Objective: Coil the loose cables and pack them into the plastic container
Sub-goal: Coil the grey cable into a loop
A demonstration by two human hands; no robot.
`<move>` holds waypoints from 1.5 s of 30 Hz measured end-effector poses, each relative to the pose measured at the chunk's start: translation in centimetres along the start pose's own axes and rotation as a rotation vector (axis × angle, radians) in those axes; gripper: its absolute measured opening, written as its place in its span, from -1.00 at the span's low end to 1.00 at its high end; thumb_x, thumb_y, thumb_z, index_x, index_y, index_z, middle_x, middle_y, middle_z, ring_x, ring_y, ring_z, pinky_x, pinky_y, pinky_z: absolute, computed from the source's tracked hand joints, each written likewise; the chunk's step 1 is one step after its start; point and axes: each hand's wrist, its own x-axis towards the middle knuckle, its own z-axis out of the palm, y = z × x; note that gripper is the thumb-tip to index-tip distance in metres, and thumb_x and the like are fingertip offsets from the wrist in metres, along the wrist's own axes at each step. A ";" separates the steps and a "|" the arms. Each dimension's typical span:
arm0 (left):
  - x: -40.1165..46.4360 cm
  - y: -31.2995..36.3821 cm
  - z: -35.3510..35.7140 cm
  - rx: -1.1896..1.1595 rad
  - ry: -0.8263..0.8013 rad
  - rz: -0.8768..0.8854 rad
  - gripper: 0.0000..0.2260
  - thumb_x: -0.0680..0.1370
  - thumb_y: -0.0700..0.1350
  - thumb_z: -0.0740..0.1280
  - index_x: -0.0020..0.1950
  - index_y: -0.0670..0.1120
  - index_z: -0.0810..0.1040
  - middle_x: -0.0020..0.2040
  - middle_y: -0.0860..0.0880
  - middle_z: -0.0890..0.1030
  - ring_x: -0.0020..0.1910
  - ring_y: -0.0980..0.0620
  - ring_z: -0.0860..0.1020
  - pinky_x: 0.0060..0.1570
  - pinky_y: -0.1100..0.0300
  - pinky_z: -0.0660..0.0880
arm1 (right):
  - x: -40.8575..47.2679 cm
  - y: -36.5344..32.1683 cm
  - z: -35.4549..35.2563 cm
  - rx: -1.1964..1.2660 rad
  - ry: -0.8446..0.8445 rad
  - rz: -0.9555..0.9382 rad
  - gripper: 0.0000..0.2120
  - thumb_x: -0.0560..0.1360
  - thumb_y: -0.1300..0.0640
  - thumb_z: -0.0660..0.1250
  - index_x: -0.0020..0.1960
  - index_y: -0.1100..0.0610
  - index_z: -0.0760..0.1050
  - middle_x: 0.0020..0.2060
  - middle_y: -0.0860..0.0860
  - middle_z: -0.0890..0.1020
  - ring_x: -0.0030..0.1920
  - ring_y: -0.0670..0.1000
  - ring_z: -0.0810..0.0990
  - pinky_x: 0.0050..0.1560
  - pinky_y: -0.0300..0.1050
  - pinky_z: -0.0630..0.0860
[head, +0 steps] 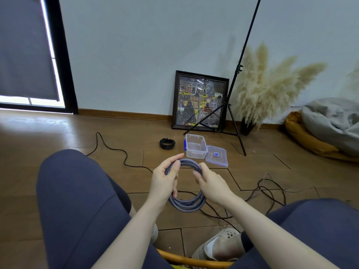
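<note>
Left hand (pixel 165 179) and right hand (pixel 210 184) each grasp one side of the grey coil (pixel 186 204) held between them above the floor (pixel 136 133), with the open box (pixel 195 146), lid (pixel 217 156) and black coil (pixel 167 143) lying beyond the hands.

Both forearms reach forward between the knees; the left hand (pixel 165 178) and right hand (pixel 210 182) curl, facing each other, gripping.

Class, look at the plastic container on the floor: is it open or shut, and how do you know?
Open. The plastic container has no lid on; its lid lies flat on the floor beside it.
</note>
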 end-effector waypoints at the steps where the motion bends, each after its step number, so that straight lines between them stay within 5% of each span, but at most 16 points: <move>1: -0.1 0.1 0.0 0.002 -0.011 -0.001 -0.79 0.66 -0.11 0.26 0.19 0.10 0.63 -0.41 -0.06 0.37 -0.60 0.07 0.27 -0.65 0.23 0.31 | 0.0 0.0 0.0 0.006 -0.005 0.005 -0.82 0.67 -0.06 0.05 0.09 0.04 0.29 -0.19 0.02 0.57 -0.16 0.16 0.56 -0.14 0.02 0.44; 8: 0.0 0.2 0.0 0.023 0.071 0.010 -0.83 0.64 -0.10 0.28 0.12 0.03 0.66 -0.53 0.02 0.35 -0.62 0.07 0.20 -0.66 0.25 0.23 | -0.3 0.5 -0.3 0.113 -0.038 -0.053 -0.82 0.64 -0.08 0.13 0.08 0.03 0.35 -0.18 0.00 0.61 -0.16 0.07 0.59 -0.09 0.05 0.51; 14: 0.8 0.5 -1.0 0.026 0.223 0.014 -0.83 0.65 -0.09 0.27 0.12 -0.03 0.65 -0.56 0.10 0.45 -0.68 0.11 0.22 -0.68 0.27 0.23 | -0.5 3.4 -0.7 0.333 0.010 -0.067 -0.85 0.60 -0.04 0.25 0.11 -0.01 0.50 -0.11 -0.12 0.59 -0.21 -0.20 0.50 -0.15 -0.21 0.42; 19: 1.0 0.7 -1.4 0.038 0.256 0.052 -0.83 0.66 -0.09 0.26 0.13 -0.01 0.64 -0.54 0.12 0.48 -0.67 0.11 0.23 -0.68 0.27 0.24 | 0.0 6.6 -1.9 0.417 0.145 0.042 -0.91 0.52 0.17 0.41 -0.09 0.14 0.50 -0.34 -0.02 0.48 -0.37 -0.10 0.39 -0.30 -0.23 0.36; 26: 2.0 0.2 -2.6 -0.070 0.434 0.035 -0.83 0.67 -0.11 0.24 0.09 0.01 0.63 -0.58 0.09 0.36 -0.68 0.11 0.23 -0.67 0.28 0.24 | -0.6 10.6 -3.9 0.434 0.174 0.119 -0.86 0.45 0.21 0.48 -0.12 0.18 0.51 -0.31 0.08 0.58 -0.38 -0.02 0.53 -0.32 -0.28 0.49; 29: 2.4 -0.2 -3.1 -0.111 0.573 0.002 -0.84 0.67 -0.09 0.25 0.09 0.03 0.63 -0.48 0.11 0.41 -0.65 0.15 0.24 -0.66 0.26 0.27 | -0.6 10.9 -4.6 0.482 0.183 0.100 -0.86 0.45 0.27 0.47 -0.09 0.23 0.50 -0.24 0.13 0.61 -0.32 -0.02 0.58 -0.27 -0.31 0.52; 34: 2.7 -0.6 -3.7 -0.095 0.720 -0.040 -0.84 0.67 -0.06 0.25 0.06 0.09 0.63 -0.15 -0.16 0.48 -0.62 0.15 0.29 -0.61 0.24 0.34 | -0.6 9.8 -5.3 0.458 0.292 0.028 -0.91 0.47 0.31 0.43 -0.09 0.24 0.52 -0.24 0.11 0.61 -0.27 -0.01 0.57 -0.25 -0.31 0.53; 36: 2.6 -0.5 -3.6 -0.020 0.721 -0.039 -0.84 0.66 -0.05 0.26 0.09 0.09 0.64 -0.03 -0.30 0.57 -0.56 0.12 0.36 -0.52 0.14 0.42 | -0.6 9.0 -5.6 0.431 0.364 0.000 -0.92 0.46 0.30 0.45 -0.12 0.21 0.55 -0.22 0.11 0.62 -0.26 -0.02 0.54 -0.24 -0.22 0.51; 40: 2.2 0.0 -3.3 0.119 0.669 0.009 -0.83 0.65 -0.05 0.25 0.11 0.11 0.64 0.08 0.01 0.66 -0.06 -0.34 0.60 -0.09 -0.20 0.61 | -0.2 7.7 -6.4 0.198 0.434 -0.089 -0.90 0.44 0.32 0.46 -0.18 0.17 0.58 -0.23 0.00 0.58 -0.22 -0.02 0.49 -0.15 -0.14 0.45; 45: 1.6 0.1 -2.5 0.249 0.573 0.067 -0.82 0.65 -0.07 0.26 0.13 0.06 0.65 0.06 0.14 0.64 0.12 0.02 0.59 0.02 0.20 0.51 | 0.0 6.7 -7.1 -0.099 0.373 -0.186 -0.94 0.47 0.30 0.42 -0.17 0.20 0.60 -0.23 -0.09 0.49 -0.17 -0.01 0.48 -0.13 -0.03 0.44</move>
